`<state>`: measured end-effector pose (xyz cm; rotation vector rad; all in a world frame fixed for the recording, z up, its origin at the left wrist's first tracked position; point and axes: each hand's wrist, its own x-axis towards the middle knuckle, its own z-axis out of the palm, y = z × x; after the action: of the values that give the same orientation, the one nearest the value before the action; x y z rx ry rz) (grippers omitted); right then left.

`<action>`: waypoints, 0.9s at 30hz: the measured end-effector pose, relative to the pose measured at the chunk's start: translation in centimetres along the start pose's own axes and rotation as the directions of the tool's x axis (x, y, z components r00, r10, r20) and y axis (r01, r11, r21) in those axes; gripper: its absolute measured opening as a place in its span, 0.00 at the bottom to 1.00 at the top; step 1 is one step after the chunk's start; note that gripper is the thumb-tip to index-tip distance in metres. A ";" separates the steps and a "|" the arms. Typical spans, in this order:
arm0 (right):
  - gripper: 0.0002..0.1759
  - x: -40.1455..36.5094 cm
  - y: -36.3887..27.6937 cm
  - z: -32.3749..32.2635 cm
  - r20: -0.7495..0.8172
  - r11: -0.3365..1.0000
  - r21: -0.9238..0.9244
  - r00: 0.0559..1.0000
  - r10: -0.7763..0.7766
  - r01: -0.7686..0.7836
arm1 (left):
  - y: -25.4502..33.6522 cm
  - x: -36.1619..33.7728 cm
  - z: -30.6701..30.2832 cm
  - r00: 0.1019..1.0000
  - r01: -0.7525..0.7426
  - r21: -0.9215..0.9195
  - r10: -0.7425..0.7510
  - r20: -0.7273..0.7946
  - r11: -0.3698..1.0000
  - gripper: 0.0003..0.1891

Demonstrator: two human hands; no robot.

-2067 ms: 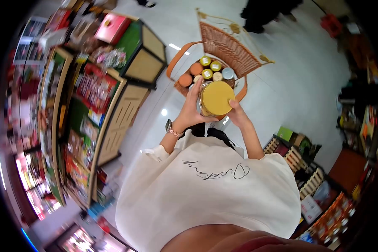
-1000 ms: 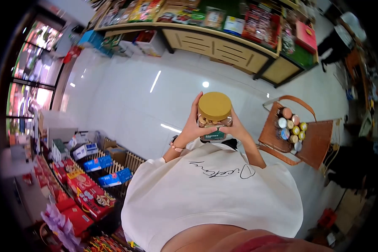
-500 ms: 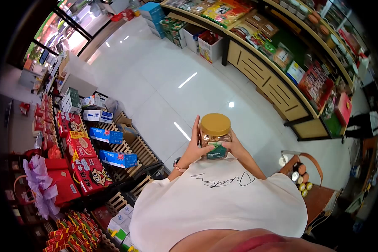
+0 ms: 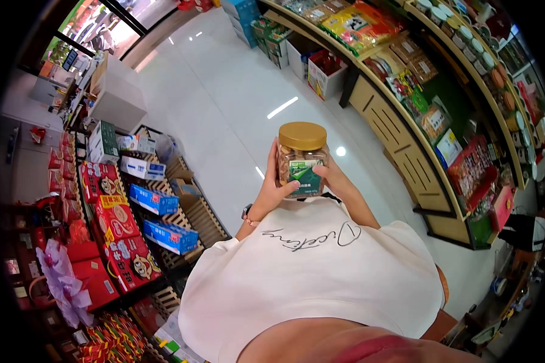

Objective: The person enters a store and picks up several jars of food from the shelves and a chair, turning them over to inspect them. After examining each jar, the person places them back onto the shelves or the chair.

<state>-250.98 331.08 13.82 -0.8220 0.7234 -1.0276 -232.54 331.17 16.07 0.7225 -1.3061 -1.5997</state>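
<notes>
A clear jar (image 4: 301, 162) with a gold lid and a green label stands upright in front of my chest, with brown pieces visible inside. My left hand (image 4: 276, 181) wraps its left side, thumb on the lower label. On the right side, my right hand (image 4: 333, 177) holds it too, its thumb across the label's right edge. The fingers behind the jar are mostly hidden. A dark watch (image 4: 246, 212) sits on my left wrist.
Slatted racks at left bear red boxes (image 4: 133, 260) and blue boxes (image 4: 171, 236). A curved wooden display counter (image 4: 399, 142) with packaged goods runs along the right. Cartons (image 4: 326, 74) stand on the tiled floor (image 4: 224, 121) by its far end.
The jar and both hands have moved up in the view, and the jar's label now shows more fully. The camera view has shifted, hiding the small jars at lower right.
</notes>
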 end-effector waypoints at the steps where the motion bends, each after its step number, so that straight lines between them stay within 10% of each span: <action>1: 0.50 1.5 -1.1 -0.5 -0.005 1.000 -0.010 1.000 0.023 -0.023 | 0.1 1.8 -0.6 1.000 -0.028 0.026 0.028 0.014 0.999 0.52; 9: 0.63 12.1 -6.6 -5.4 0.222 0.979 -0.184 0.974 -0.044 0.086 | -0.1 12.7 -4.1 0.995 0.069 -0.039 -0.072 -0.075 0.997 0.49; 23: 0.53 35.5 -9.8 -7.4 0.037 0.980 -0.196 0.999 -0.029 0.035 | -0.6 32.6 -17.7 0.964 0.202 -0.139 -0.222 -0.148 0.969 0.43; 27: 0.49 44.8 -13.8 -7.8 -0.005 0.821 -0.566 0.995 -0.099 0.079 | 1.2 41.0 -23.2 0.981 0.154 -0.110 -0.165 -0.100 0.982 0.41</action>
<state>-247.89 283.71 15.76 -1.3669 1.0534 -0.9164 -228.72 284.21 15.36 0.8566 -1.1028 -1.7162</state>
